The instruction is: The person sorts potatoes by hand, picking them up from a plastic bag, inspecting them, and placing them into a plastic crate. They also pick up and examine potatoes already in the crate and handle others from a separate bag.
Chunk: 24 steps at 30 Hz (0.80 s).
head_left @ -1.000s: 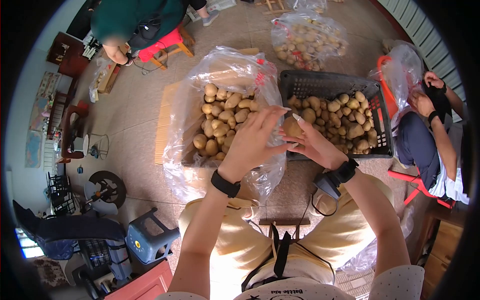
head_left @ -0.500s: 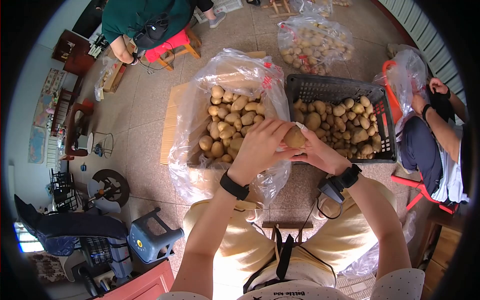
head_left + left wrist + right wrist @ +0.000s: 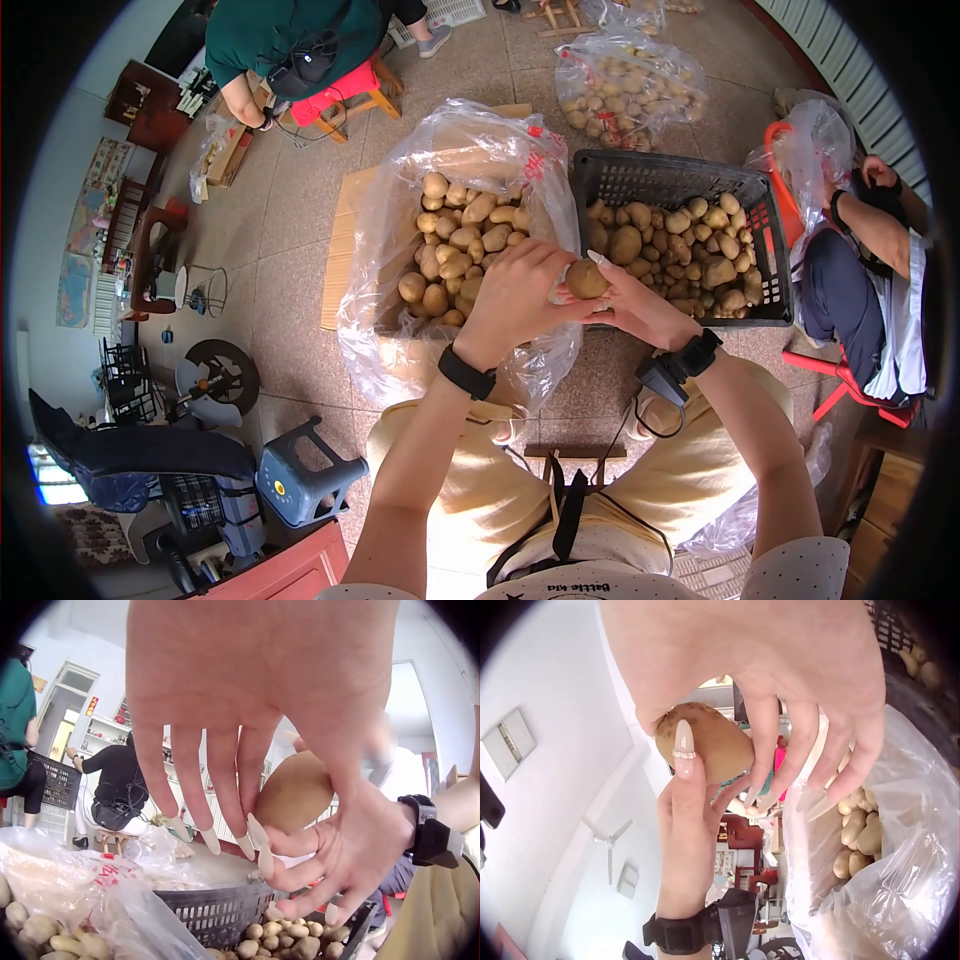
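One brown potato (image 3: 587,279) is held between both hands, above the gap between the lined box and the black crate. My left hand (image 3: 515,300) grips it from the left, thumb and index finger on either side. From the right, my right hand (image 3: 645,308) holds the same potato (image 3: 718,748) between thumb and fingers. The left wrist view shows its smooth side (image 3: 296,793); a darker, rough patch shows in the right wrist view. Potatoes (image 3: 460,235) fill the plastic-lined cardboard box, and smaller ones (image 3: 690,250) lie in the black crate (image 3: 680,168).
A clear bag of potatoes (image 3: 632,85) lies beyond the crate. Someone sits at the right by an orange container (image 3: 783,185); another in green sits on a red-topped stool (image 3: 330,95) at the upper left. A blue stool (image 3: 305,472) stands at the lower left.
Since the earliest frame, both hands have closed round the potato. The head view has shifted slightly. Over the last half second the potato has turned a little between the fingers.
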Each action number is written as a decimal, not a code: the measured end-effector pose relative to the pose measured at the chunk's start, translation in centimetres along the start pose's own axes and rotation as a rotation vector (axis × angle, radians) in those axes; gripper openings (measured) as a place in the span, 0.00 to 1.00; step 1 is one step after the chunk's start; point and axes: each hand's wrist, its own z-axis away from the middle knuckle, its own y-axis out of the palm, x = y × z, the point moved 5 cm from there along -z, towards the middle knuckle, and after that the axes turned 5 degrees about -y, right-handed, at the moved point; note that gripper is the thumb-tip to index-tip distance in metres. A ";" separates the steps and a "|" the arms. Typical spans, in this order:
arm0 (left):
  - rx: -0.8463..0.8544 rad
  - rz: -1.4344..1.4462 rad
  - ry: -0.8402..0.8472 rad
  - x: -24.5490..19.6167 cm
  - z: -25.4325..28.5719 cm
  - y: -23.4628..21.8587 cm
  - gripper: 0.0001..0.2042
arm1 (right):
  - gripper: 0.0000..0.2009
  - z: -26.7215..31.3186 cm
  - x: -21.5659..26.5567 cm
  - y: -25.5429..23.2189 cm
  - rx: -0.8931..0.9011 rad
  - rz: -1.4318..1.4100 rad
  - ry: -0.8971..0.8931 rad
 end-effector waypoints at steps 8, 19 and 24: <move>0.076 -0.028 -0.086 0.5 0.2 0.4 0.25 | 0.27 -0.2 -0.3 -0.4 0.012 0.045 0.007; 0.125 -0.023 -0.136 0.8 0.4 0.7 0.27 | 0.23 -0.2 -0.8 -0.9 0.052 0.017 -0.020; 0.124 0.034 -0.146 1.1 0.6 0.8 0.28 | 0.22 -0.2 -0.4 -0.5 0.033 0.086 -0.011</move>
